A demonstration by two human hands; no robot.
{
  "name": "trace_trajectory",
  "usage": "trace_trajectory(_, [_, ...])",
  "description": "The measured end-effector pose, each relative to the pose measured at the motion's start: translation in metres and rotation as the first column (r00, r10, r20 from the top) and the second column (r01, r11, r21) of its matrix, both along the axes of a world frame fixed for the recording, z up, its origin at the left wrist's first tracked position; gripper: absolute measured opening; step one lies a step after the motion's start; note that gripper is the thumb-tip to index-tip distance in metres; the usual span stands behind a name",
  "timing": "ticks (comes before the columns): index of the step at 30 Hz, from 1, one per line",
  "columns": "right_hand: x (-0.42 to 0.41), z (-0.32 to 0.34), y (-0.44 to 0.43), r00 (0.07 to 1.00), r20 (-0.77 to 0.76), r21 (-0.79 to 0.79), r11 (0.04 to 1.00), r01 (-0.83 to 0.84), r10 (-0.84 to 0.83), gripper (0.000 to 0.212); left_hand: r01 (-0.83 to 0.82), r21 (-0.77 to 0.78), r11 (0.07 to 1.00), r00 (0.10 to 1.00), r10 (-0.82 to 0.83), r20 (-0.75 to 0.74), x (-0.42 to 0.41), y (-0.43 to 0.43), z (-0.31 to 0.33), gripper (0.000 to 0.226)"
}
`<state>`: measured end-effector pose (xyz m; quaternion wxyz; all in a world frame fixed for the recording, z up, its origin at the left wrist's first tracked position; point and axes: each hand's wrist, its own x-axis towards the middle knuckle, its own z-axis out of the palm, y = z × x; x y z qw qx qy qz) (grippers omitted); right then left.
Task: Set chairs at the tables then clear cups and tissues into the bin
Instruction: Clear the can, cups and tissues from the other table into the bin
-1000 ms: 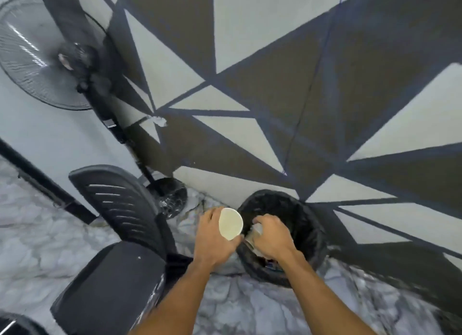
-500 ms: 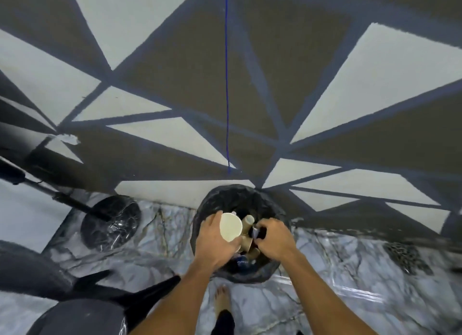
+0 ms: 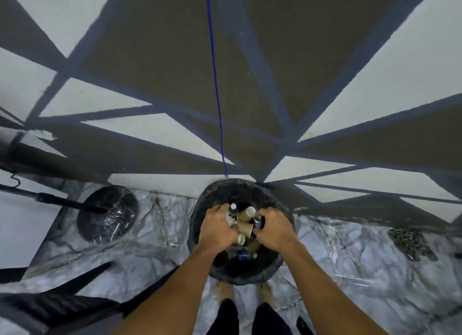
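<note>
A round bin (image 3: 280,257) with a black liner stands on the marble floor against the painted wall. Both my hands are over its mouth. My left hand (image 3: 217,231) curls around a white-capped bottle (image 3: 232,209) and brown paper cups (image 3: 246,215). My right hand (image 3: 275,231) grips a small dark item with a shiny top (image 3: 259,220), and a brown cup (image 3: 246,228) lies against its thumb. More cups and a dark bottle (image 3: 241,256) lie lower inside the bin. No tissues show.
A fan's round black base (image 3: 107,213) and pole stand left of the bin. A black chair (image 3: 52,309) fills the lower left corner. A chain pile (image 3: 410,242) lies on the floor at right. My bare feet (image 3: 225,291) touch the bin's near side.
I have stepped up to the bin and now look straight down into it. Both hands have dropped lower into its mouth, and the white cup no longer faces up.
</note>
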<state>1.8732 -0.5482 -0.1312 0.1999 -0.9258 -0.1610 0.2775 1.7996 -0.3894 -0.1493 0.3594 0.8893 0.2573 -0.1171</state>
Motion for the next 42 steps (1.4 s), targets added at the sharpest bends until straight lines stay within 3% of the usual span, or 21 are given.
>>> trace_trajectory(11, [0.050,0.003,-0.016,0.975,0.020,0.009,0.975,-0.224,0.223,0.033,-0.157,0.023,0.987,0.988,0.157,0.000,0.014,-0.027,0.005,0.048])
trace_trajectory(18, [0.026,0.019,0.036,0.872,0.020,0.088,0.868,-0.489,0.490,0.041,-0.463,0.036,0.886,0.886,0.464,-0.014,-0.080,-0.018,0.029,0.047])
trace_trajectory(23, [-0.055,0.038,0.103,0.668,0.055,0.110,0.661,-0.742,0.742,0.036,-0.707,0.073,0.703,0.707,0.704,0.071,-0.177,-0.010,0.050,0.044])
trace_trajectory(29, [-0.199,0.055,0.146,0.389,0.111,0.116,0.377,-0.919,0.915,0.023,-0.876,0.126,0.465,0.476,0.876,0.081,-0.321,-0.027,0.063,0.045])
trace_trajectory(34, [-0.327,0.061,0.147,0.112,0.159,0.003,0.113,-0.994,0.981,0.033,-0.947,0.152,0.284,0.301,0.948,0.103,-0.443,-0.064,0.072,0.038])
trace_trajectory(42, [-0.496,0.065,0.133,-0.161,0.131,-0.034,-0.158,-0.987,0.978,0.030,-0.990,0.141,0.001,0.014,0.996,0.091,-0.604,-0.125,0.085,0.033])
